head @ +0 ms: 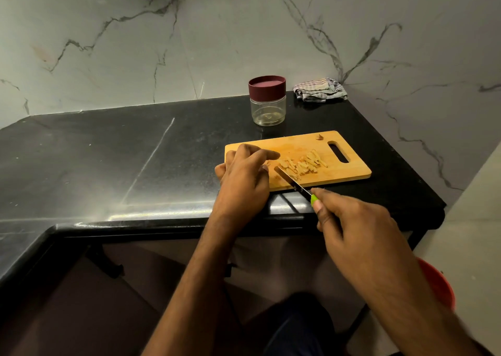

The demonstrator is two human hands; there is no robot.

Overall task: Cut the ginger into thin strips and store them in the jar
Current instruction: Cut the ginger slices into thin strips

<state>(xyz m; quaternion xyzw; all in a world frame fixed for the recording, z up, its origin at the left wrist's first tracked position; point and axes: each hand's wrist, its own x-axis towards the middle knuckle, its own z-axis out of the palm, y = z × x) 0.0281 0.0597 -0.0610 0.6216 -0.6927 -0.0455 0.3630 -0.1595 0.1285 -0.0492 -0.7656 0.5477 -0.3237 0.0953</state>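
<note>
A wooden cutting board (349, 170) lies on the black counter, with a pile of thin ginger strips (306, 163) near its middle and one small ginger scrap (320, 137) by its far edge. My left hand (244, 176) rests on the board's left end, fingers curled down; a bit of ginger (269, 162) shows at its fingertips, but I cannot tell if they hold it. My right hand (349, 220) grips the green handle of a knife (291, 181), whose blade lies across the board's near edge with the tip by the strips. A clear jar (267, 109) with a maroon lid stands closed behind the board.
A crumpled checked cloth (320, 89) lies in the back corner of the black counter (108, 160). Marble walls rise behind and to the right. The counter's front edge runs just below the board. A red bucket (439, 285) stands on the floor at the right.
</note>
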